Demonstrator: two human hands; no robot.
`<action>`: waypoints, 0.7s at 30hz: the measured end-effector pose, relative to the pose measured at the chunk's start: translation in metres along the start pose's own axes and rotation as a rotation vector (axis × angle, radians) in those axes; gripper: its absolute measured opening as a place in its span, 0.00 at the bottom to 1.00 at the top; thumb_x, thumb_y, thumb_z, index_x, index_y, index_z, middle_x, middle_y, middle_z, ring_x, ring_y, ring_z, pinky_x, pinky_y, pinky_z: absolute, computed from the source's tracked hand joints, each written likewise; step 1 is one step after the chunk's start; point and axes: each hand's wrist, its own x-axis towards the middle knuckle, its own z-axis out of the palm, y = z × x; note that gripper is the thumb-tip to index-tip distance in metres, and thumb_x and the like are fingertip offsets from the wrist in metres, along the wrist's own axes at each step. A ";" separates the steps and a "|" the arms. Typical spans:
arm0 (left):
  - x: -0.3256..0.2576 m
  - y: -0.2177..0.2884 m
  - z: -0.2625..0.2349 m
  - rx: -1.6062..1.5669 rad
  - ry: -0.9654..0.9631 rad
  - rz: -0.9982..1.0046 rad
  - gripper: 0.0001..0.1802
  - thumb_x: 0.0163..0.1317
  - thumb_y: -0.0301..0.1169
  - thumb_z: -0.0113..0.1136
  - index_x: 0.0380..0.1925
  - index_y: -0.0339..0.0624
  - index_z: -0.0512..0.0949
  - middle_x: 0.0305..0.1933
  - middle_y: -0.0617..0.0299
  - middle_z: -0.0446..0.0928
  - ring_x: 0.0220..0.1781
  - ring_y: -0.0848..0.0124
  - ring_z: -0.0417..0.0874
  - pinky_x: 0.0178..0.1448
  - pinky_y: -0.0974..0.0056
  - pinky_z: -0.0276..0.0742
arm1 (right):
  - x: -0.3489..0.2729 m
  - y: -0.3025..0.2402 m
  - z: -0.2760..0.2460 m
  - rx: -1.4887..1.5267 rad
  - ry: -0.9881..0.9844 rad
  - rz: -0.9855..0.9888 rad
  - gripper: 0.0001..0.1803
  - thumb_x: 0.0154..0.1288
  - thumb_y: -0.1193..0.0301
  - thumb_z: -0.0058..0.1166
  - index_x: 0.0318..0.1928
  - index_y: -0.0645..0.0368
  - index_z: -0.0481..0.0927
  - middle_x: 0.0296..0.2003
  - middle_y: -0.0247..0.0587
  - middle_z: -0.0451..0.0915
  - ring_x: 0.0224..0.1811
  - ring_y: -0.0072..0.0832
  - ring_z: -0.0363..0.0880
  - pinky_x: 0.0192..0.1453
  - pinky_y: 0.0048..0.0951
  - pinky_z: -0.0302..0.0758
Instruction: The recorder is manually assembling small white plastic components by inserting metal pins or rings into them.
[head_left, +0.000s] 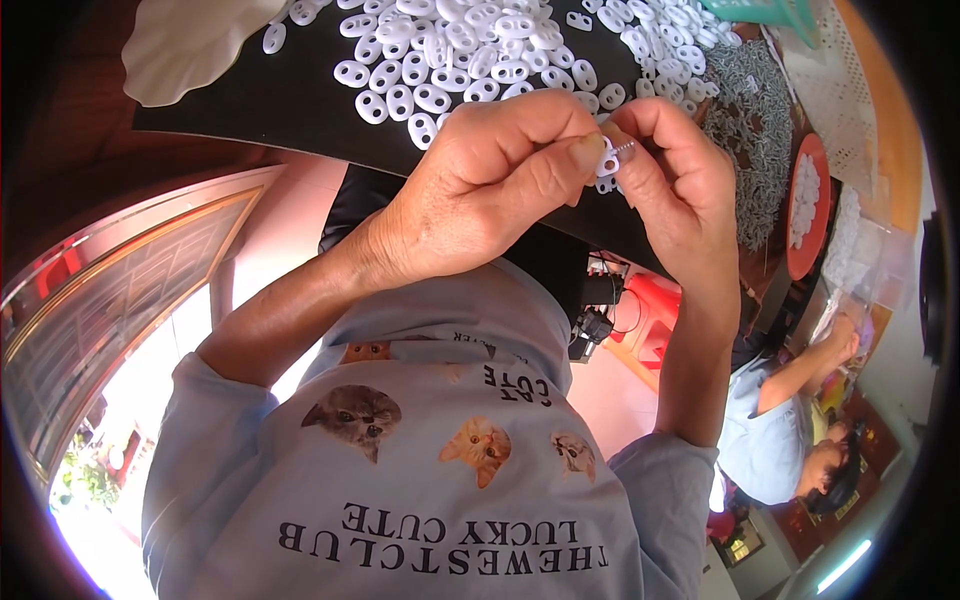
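Above the near edge of the black tabletop (260, 118), both my hands meet. My left hand (510, 185) pinches a small white oval plastic piece with two holes (608, 160) between thumb and forefinger. From the other side, my right hand (685, 185) has closed thumb and forefinger round a small metal screw (625, 150). The screw touches or nearly touches the white piece; its tip is too small to make out. Just past my hands spreads a heap of the same white two-holed pieces (480, 45), partly covered by my fingers.
Loose grey screws (750, 120) form a long pile to the right. Beside them is a red dish (822, 215) of small white parts. A scalloped white tray (180, 55) lies at far left, a green basket (775, 15) at far right. Another person (790, 430) works at the right.
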 end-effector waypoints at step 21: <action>-0.001 0.004 -0.001 0.012 -0.007 -0.052 0.10 0.73 0.31 0.45 0.37 0.36 0.73 0.27 0.67 0.72 0.22 0.84 0.62 0.27 0.77 0.60 | -0.003 -0.003 -0.001 0.003 0.011 0.017 0.06 0.66 0.74 0.57 0.36 0.65 0.76 0.24 0.28 0.75 0.28 0.11 0.69 0.31 0.15 0.67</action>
